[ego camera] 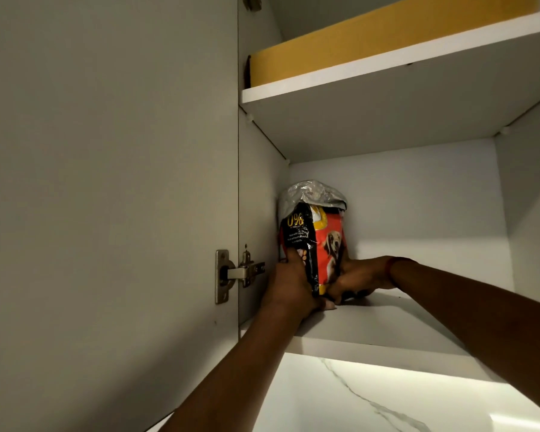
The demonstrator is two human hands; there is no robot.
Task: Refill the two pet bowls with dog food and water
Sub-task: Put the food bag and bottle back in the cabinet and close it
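fingers (293, 256) of our left hand (289, 283) curl round the lower left edge of the dog food bag (320, 241), pressing into the foil. the fingers (335, 295) of our right hand (360, 277) are bent in against the bag's lower right side near its base, though how far they wrap behind it we cannot tell. we judge the two-handed hold low on the pack is there because the bag is soft and tall: gripped near the bottom, it stays upright and should not slump or spill.

the bag stands just left of the frame's middle, at the back left of the lower shelf (387, 325), close to the cabinet's side wall. its top is folded over so the silver lining shows, which likely keeps the kibble shut in; what is inside, and how much, is hidden from us. a dog's picture shows on the red front.

further out, a red thread (390, 269) circles our right wrist. the open cabinet door (106, 182) fills the left of the frame, with its metal hinge (237, 274) beside our left hand. at upper right, the upper shelf (387, 79) carries a yellow box (356, 42). at the bottom, a marbled white wall (356, 397) is lit from under the cabinet. neither pet bowl nor any water is in view, so we judge the refilling has not begun.
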